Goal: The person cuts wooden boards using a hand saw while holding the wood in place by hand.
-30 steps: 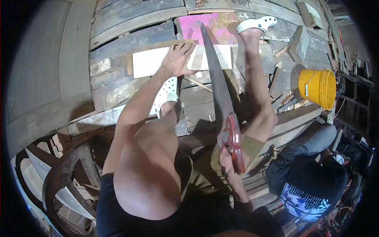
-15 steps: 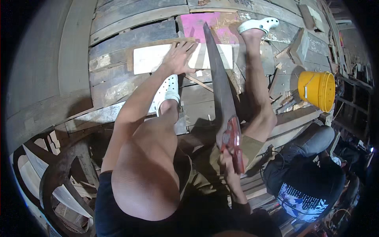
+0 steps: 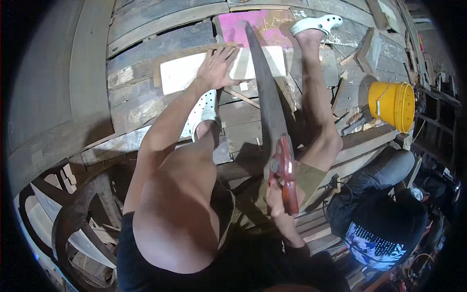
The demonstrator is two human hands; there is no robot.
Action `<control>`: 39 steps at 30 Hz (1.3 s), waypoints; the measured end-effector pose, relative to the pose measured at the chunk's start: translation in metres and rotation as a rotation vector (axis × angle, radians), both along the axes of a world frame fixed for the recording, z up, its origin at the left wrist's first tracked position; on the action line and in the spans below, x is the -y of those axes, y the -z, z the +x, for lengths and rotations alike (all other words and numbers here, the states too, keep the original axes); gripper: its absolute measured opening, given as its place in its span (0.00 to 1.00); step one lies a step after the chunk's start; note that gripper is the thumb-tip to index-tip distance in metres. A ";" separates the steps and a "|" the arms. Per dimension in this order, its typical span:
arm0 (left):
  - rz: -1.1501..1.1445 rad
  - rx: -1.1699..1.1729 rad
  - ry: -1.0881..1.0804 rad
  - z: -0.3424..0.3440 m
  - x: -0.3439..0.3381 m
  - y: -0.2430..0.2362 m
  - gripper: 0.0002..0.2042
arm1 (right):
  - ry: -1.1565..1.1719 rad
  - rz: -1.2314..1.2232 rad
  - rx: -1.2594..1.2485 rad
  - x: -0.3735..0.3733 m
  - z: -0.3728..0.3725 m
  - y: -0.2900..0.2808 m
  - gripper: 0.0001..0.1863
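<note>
A handsaw (image 3: 269, 92) with a long dark blade and a red handle points away from me, its blade lying across the right part of a pale wooden board (image 3: 182, 73). Wrapped round the red handle is my right hand (image 3: 279, 202), close to my lap. My left hand (image 3: 217, 68) presses flat on the board left of the blade, fingers spread and thumb stretched toward the saw. Under the board lies a browner piece of wood (image 3: 156, 78), mostly covered. The place where the blade's teeth meet the board is hard to make out.
My feet in white clogs (image 3: 208, 108) stand either side of the saw on grey planks. A yellow bucket (image 3: 389, 104) lies tilted at the right, near wood offcuts (image 3: 368, 51). A person in a dark shirt (image 3: 377, 228) sits close on my right. A curved wooden frame (image 3: 73, 219) is at lower left.
The saw and my right hand have shifted slightly, with the blade a little farther up over the board. My left hand stays on the board; the whole view has moved a little.
</note>
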State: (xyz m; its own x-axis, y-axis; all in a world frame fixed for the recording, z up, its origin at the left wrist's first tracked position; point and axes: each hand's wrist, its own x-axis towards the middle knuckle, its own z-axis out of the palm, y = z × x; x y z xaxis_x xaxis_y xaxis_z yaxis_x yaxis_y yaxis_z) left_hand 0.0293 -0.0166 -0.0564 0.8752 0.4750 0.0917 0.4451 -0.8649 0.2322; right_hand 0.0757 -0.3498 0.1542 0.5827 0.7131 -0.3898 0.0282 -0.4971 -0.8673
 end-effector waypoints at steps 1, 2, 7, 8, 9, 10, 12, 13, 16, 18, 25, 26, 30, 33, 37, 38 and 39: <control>-0.021 0.023 -0.039 0.006 0.000 -0.004 0.50 | 0.049 0.061 0.015 -0.008 0.003 -0.016 0.02; -0.069 -0.144 -0.100 0.007 -0.002 -0.013 0.51 | 0.042 0.101 -0.026 -0.011 -0.003 -0.009 0.02; -0.108 -0.034 -0.056 0.019 -0.002 -0.011 0.50 | -0.067 -0.002 0.037 -0.024 0.010 -0.038 0.05; -0.061 -0.017 -0.042 0.004 -0.004 -0.006 0.51 | -0.019 0.024 -0.059 -0.021 0.014 -0.037 0.06; -0.014 -0.001 -0.027 -0.011 -0.006 0.000 0.51 | 0.026 -0.052 -0.145 -0.022 0.018 -0.044 0.06; -0.002 -0.022 0.024 -0.008 -0.005 -0.002 0.51 | 0.006 -0.005 -0.086 -0.015 0.027 -0.046 0.06; 0.048 -0.061 0.057 -0.007 0.000 -0.010 0.52 | 0.014 -0.008 -0.090 0.001 0.047 -0.060 0.05; 0.094 -0.107 0.098 -0.005 0.004 -0.016 0.52 | 0.051 -0.060 -0.154 0.008 0.054 -0.071 0.05; 0.075 -0.230 0.061 -0.003 0.011 -0.025 0.54 | 0.143 -0.184 -0.207 0.010 0.063 -0.085 0.06; 0.095 -0.237 0.050 -0.002 0.012 -0.022 0.57 | 0.079 -0.175 -0.120 0.016 0.057 -0.085 0.06; 0.075 -0.220 0.025 -0.001 0.008 -0.018 0.60 | -0.095 -0.120 0.022 -0.010 0.035 -0.088 0.07; 0.077 -0.220 0.021 -0.003 0.007 -0.020 0.60 | -0.071 -0.150 -0.014 -0.018 0.036 -0.090 0.09; -0.023 -0.207 -0.014 0.002 0.005 -0.019 0.60 | 0.057 -0.148 -0.079 -0.060 0.049 -0.115 0.18; -0.039 -0.137 -0.010 0.005 0.006 -0.017 0.60 | 0.183 -0.072 -0.088 -0.076 0.057 -0.127 0.10; 0.010 -0.135 -0.040 -0.006 0.007 -0.016 0.56 | 0.222 -0.064 -0.101 -0.061 0.062 -0.105 0.09; 0.006 -0.138 -0.049 -0.009 0.007 -0.016 0.55 | 0.219 -0.059 -0.104 -0.058 0.067 -0.101 0.09; -0.001 -0.123 -0.048 -0.006 0.007 -0.017 0.54 | 0.219 -0.074 -0.113 -0.056 0.071 -0.103 0.08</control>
